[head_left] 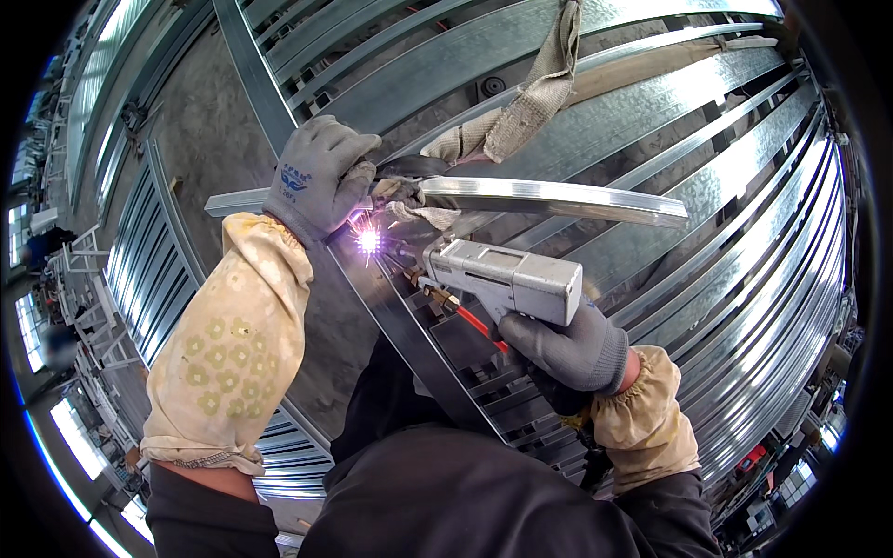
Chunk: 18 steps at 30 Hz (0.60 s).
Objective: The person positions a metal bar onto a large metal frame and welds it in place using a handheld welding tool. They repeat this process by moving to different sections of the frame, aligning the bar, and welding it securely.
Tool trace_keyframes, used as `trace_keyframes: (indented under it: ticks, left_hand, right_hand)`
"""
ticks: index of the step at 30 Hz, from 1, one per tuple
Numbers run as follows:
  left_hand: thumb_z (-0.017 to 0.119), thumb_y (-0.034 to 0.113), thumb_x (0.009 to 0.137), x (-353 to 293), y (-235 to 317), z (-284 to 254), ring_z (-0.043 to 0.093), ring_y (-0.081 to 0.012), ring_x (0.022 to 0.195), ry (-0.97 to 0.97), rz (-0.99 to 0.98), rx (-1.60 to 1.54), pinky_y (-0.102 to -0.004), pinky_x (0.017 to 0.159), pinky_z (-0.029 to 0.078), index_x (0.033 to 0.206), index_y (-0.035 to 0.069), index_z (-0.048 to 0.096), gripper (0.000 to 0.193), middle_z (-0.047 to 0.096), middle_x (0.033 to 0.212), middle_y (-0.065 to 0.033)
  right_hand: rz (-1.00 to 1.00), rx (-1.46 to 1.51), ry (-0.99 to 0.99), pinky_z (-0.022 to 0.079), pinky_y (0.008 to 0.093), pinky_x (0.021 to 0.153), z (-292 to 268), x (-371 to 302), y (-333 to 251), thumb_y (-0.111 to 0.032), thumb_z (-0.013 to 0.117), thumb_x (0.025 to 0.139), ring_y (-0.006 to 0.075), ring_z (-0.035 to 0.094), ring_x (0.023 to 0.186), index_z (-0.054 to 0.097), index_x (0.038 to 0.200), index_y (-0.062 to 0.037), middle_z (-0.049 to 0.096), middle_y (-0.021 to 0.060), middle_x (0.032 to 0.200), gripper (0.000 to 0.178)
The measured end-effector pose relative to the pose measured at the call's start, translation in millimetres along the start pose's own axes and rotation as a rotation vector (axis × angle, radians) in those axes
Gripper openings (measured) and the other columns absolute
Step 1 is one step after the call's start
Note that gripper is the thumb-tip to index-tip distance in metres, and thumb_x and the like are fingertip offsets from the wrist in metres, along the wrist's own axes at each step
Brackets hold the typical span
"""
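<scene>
- Dark clothes (456, 498) fill the bottom middle, closest to us.
- Two tan sleeve covers go over the arms. The left sleeve cover (237, 353) has a patch of green flowers. The right sleeve cover (646, 414) is bunched up near the wrist.
- The right hand (572, 349) wears a gray glove. It is wrapped around the grip of a boxy silver welding gun (507, 274), and the gun's nose points left.
- A red tube (479, 324) sits just under the gun, next to some brass-colored bits.
- The left hand (321, 177) wears a gray glove with blue marks. Its fingers are bent over a silver bar (549, 197), holding on. The fingertips are hard to see.
- The bar lies across a long dark metal beam (409, 325) and sticks out on both sides of the left hand.
- A very bright purple-white spark (369, 242) glows on the beam, just under the left hand and ahead of the gun's nose.
- A dirty rag (405, 193) touches the bar, right beside the left hand.
- A gray cloth strap (539, 98) hangs down past the bar.
- Many shiny metal strips (651, 121) lie in rows behind.
- Far off at the left are bright windows (79, 437).
</scene>
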<state>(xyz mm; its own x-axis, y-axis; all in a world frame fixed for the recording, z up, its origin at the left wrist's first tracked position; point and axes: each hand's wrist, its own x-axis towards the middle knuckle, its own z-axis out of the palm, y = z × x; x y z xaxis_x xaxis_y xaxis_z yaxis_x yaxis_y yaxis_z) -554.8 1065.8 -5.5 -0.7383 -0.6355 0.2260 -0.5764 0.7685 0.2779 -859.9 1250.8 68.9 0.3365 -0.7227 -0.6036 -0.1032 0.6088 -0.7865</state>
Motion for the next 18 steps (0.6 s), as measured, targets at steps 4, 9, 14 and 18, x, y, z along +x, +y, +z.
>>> trace_keyframes:
  ticks: [4,9,14,18]
  left_hand:
    - [0.061,0.021,0.085,-0.4,0.7,-0.4,0.061,-0.0381,0.106,-0.015,-0.007,-0.01,-0.0486,0.104,0.044,0.117,0.003,0.07,0.038,0.067,0.105,-0.0165]
    - [0.062,0.021,0.084,-0.4,-0.7,0.5,0.061,-0.0379,0.105,-0.019,-0.002,-0.018,-0.0489,0.104,0.044,0.117,0.002,0.07,0.038,0.066,0.104,-0.0167]
    - [0.061,0.02,0.083,0.5,0.4,-1.1,0.061,-0.0382,0.105,-0.022,-0.006,-0.028,-0.0491,0.104,0.044,0.117,0.002,0.07,0.039,0.066,0.104,-0.0169]
    - [0.061,0.02,0.083,0.6,1.1,-1.4,0.06,-0.0383,0.105,-0.023,-0.009,-0.024,-0.049,0.103,0.044,0.117,0.002,0.07,0.039,0.066,0.104,-0.0167]
  right_hand:
    - [-0.005,0.034,-0.003,0.055,0.0315,0.073,0.7,-0.7,2.4,-0.019,0.067,0.098,0.0137,0.066,0.08,0.063,0.131,-0.0003,0.072,0.0089,0.097,0.037]
    - [0.0,0.017,-0.015,0.055,0.0314,0.073,-0.8,-1.8,2.6,-0.019,0.067,0.098,0.0135,0.066,0.08,0.063,0.13,-0.0001,0.072,0.0089,0.096,0.037]
    - [0.031,0.014,-0.026,0.056,0.0318,0.073,-1.2,-3.4,0.2,-0.019,0.067,0.098,0.0139,0.066,0.08,0.063,0.131,0.0004,0.072,0.0096,0.096,0.038]
    - [0.033,0.029,-0.036,0.056,0.0321,0.074,-1.9,-4.2,0.0,-0.018,0.067,0.098,0.0144,0.066,0.08,0.063,0.131,0.0011,0.072,0.0102,0.096,0.039]
